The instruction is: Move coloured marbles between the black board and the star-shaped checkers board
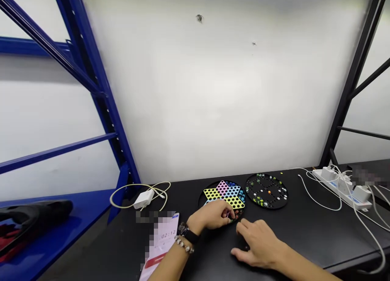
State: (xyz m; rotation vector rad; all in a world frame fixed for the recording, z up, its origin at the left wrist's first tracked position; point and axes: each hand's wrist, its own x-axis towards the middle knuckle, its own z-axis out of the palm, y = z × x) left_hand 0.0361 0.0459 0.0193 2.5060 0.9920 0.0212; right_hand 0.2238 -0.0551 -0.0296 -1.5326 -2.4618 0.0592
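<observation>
A round black game board (pixel 226 195) with a star of yellow, pink and blue perforated fields lies on the black table (pixel 304 228). My left hand (pixel 213 215), with a watch and a bead bracelet on the wrist, rests on the board's near edge with fingers curled; anything between them is hidden. My right hand (pixel 257 242) lies on the table just right of it, fingers bent loosely and apart, holding nothing that I can see. A second round black board (pixel 266 190) with small coloured marbles sits to the right.
A phone showing a timer (pixel 163 242) lies left of my left wrist. A white charger with a coiled cable (pixel 143 197) is at the back left. A power strip with plugs and white cables (pixel 344 187) is at the right. Blue shelving (pixel 91 82) stands left.
</observation>
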